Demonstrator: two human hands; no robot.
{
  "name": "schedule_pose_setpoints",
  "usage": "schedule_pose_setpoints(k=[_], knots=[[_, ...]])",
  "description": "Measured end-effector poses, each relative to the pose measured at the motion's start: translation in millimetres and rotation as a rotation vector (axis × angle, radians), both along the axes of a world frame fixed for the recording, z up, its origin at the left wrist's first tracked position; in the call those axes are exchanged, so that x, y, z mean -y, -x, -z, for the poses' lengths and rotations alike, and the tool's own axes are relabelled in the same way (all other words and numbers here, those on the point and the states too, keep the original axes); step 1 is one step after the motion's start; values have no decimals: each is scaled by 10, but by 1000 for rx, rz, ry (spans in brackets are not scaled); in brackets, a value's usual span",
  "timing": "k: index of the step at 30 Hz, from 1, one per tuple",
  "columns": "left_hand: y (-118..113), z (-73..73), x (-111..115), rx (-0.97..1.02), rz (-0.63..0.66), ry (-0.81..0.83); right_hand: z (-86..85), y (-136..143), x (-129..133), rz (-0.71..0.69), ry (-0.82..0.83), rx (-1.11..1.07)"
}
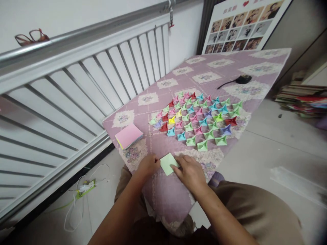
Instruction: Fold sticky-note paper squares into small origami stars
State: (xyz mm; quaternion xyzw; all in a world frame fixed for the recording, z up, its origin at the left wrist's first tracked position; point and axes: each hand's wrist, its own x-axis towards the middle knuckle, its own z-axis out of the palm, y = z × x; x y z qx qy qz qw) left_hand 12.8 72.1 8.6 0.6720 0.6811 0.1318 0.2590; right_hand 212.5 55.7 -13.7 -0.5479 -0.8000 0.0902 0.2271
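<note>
A light green paper square (168, 164) lies on the patterned tablecloth near the table's front corner. My left hand (149, 164) is at its left corner, fingers pinched together at the paper's edge. On the other side, my right hand (190, 170) grips the right edge, with the thumb on top of the sheet and the fingers behind it. Beyond my hands stand rows of small folded paper pieces (188, 127) in green, pink, blue, red and yellow. To the left is a stack of paper with a pink sheet (129, 136) on top.
A black object with a cable (243, 79) lies on the table's far right part. A white radiator (97, 75) runs along the left side. Glasses (32, 37) rest on its top pipe. A photo board (240, 29) stands behind the table. A power strip (86, 188) lies on the floor.
</note>
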Motion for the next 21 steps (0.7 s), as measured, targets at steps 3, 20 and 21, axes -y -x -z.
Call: schedule_pose_setpoints(k=[3, 20, 21], knots=[[17, 5, 15, -14, -17, 0, 3, 34, 13, 20, -1, 32], [-69, 154, 464, -81, 206, -352, 27, 126, -20, 122, 77, 17], [-69, 147, 459, -92, 196, -348, 23, 155, -22, 149, 91, 11]])
